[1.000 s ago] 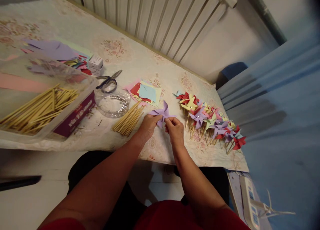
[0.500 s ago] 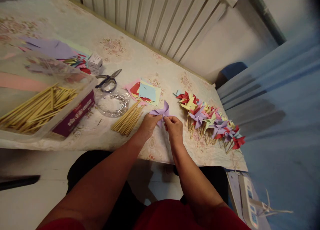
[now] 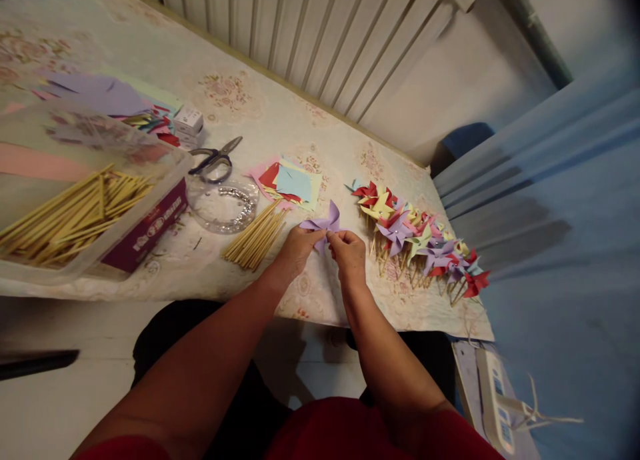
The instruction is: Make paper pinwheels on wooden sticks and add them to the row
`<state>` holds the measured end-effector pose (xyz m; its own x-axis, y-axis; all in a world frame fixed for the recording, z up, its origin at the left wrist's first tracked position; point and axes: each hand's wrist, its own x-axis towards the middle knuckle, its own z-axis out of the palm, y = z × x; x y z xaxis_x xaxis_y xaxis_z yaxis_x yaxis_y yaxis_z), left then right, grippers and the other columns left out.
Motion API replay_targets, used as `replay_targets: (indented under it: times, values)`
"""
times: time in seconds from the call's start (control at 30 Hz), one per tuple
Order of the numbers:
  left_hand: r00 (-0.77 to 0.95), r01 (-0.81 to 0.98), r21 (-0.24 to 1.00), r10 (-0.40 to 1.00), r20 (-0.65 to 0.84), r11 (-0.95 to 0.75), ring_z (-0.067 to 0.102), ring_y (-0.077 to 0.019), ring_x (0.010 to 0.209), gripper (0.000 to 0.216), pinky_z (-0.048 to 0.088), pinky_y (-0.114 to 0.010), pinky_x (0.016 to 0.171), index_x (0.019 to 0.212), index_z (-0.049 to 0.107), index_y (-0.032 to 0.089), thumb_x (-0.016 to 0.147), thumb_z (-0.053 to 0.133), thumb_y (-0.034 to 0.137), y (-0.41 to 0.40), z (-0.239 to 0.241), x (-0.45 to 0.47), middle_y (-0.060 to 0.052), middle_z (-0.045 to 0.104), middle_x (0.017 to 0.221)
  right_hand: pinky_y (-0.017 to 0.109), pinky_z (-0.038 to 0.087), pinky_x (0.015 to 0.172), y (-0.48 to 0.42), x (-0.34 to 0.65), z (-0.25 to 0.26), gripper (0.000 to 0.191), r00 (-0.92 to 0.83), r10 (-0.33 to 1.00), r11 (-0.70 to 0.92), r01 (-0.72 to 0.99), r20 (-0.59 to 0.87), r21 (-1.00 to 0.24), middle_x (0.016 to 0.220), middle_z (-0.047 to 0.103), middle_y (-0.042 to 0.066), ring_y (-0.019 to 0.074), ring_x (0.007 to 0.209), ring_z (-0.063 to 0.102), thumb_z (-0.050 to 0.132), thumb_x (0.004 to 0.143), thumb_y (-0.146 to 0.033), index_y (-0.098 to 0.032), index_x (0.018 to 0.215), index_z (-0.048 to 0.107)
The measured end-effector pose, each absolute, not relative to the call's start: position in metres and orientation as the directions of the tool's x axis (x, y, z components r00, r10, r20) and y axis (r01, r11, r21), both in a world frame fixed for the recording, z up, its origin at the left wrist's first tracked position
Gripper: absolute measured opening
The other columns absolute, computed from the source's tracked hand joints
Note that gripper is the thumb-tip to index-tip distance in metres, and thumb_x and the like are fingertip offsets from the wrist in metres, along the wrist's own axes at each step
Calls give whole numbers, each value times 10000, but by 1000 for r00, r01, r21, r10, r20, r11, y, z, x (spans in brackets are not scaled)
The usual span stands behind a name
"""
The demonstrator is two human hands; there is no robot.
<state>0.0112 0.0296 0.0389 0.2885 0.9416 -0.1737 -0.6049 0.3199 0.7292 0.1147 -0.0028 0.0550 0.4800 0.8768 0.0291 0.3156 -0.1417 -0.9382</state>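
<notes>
Between my two hands is a purple paper pinwheel (image 3: 329, 215), its blades folded toward the centre. My left hand (image 3: 296, 247) pinches it from the left, thumb near the middle. My right hand (image 3: 349, 250) has thumb and forefinger closed at the pinwheel's centre; whether a small pin is between them is too small to tell. Left of my hands lies a bundle of thin wooden sticks (image 3: 255, 239). Behind them sits a stack of cut paper squares (image 3: 294, 182) in blue, red, yellow and pink. A round clear dish (image 3: 203, 213) holds small shiny pieces.
Several pinwheels on sticks (image 3: 397, 232) lie in a row at the right. Scissors (image 3: 217, 160), small white boxes (image 3: 189, 121) and purple paper sheets (image 3: 95, 93) are at the left, near a clear plastic bin (image 3: 180, 173) of sticks. A power strip (image 3: 493, 400) stands beyond the table's right corner.
Both hands stay on the purple pinwheel in nearly the same place. The right fingertips shift very slightly at its centre. The view moves a little.
</notes>
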Motion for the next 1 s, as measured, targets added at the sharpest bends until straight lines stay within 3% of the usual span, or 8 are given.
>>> replay_targets:
  times: [0.33, 0.73, 0.87, 1.0]
  values:
    - [309, -625, 712, 939, -153, 321, 536, -128, 634, 199, 414, -254, 636, 644, 655, 147, 574, 795, 269, 27, 41, 11, 5, 617, 622, 228, 341, 478, -3, 116, 55, 238, 485, 874, -153, 346, 36, -926, 482, 513, -58, 96, 443, 429, 650, 716, -386, -189, 606, 578]
    - [317, -613, 722, 937, -147, 321, 482, -96, 574, 231, 388, -234, 598, 633, 617, 138, 587, 768, 307, 28, 34, 14, 34, 565, 580, 238, 354, 504, -9, 110, 57, 301, 507, 861, -168, 361, 42, -917, 511, 526, -48, 110, 488, 457, 625, 730, -468, -190, 625, 579]
    - [321, -583, 733, 928, -188, 350, 461, -95, 543, 227, 371, -234, 569, 635, 630, 135, 589, 763, 314, 28, 36, 13, 30, 564, 561, 254, 403, 576, -14, 111, 62, 268, 576, 805, -142, 420, 142, -897, 621, 576, -24, 125, 572, 501, 637, 719, -443, -177, 698, 616]
    - [338, -604, 732, 933, -122, 315, 504, -112, 590, 227, 394, -237, 606, 722, 680, 137, 605, 756, 316, 28, 42, 9, 10, 614, 621, 281, 444, 684, -16, 124, 76, 319, 654, 685, -78, 503, 321, -861, 752, 613, 11, 144, 678, 544, 655, 712, -423, -146, 869, 643]
